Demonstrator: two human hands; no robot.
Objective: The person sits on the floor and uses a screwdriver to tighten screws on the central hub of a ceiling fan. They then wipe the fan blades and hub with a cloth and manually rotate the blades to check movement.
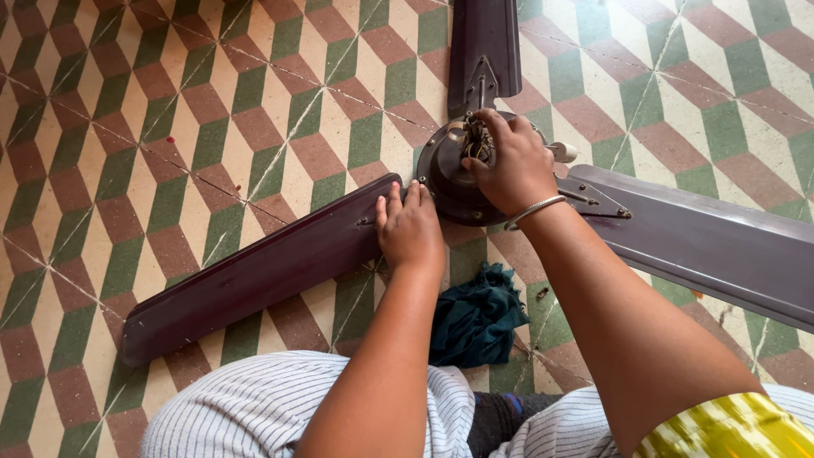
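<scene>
I judge I'm mid-work on the dark brown metal ceiling fan hub: right hand pinches its wiring, left hand lies spread flat on the long maroon blade, so next needs steady pressure.

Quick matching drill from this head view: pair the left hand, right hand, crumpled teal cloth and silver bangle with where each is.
1 left hand
2 right hand
3 crumpled teal cloth
4 silver bangle

a on the right wrist
b on the tiled floor by the knees
c pressing the dark brown fan blade
d on the round fan motor hub

Pairs: 1-c, 2-d, 3-b, 4-a
</scene>
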